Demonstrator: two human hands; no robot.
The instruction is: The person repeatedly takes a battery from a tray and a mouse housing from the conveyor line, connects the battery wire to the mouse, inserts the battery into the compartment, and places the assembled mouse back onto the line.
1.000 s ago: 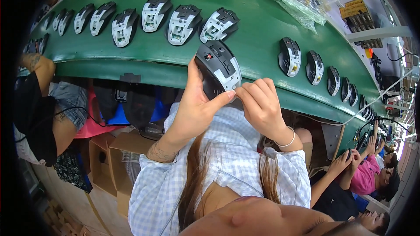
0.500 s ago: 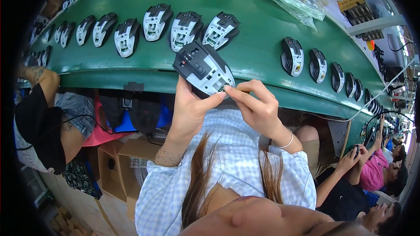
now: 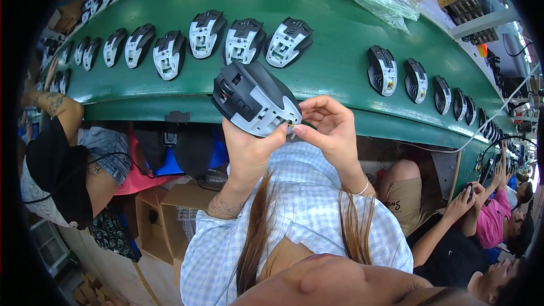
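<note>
Both hands raised: left hand (image 3: pixel 246 147) clamped under mouse shell (image 3: pixel 255 99); right hand (image 3: pixel 328 127) pinching its edge.

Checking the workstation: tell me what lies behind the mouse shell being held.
Behind the mouse shell runs the green conveyor belt, carrying three similar shells. The belt directly behind it is covered.

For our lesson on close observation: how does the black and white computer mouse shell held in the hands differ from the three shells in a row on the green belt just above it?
The held mouse shell is off the green belt, gripped by the left hand, with the right hand pinching at its edge; the three belt shells lie untouched. The held one is tilted sideways; those lie flat. All share black and white colouring.
</note>
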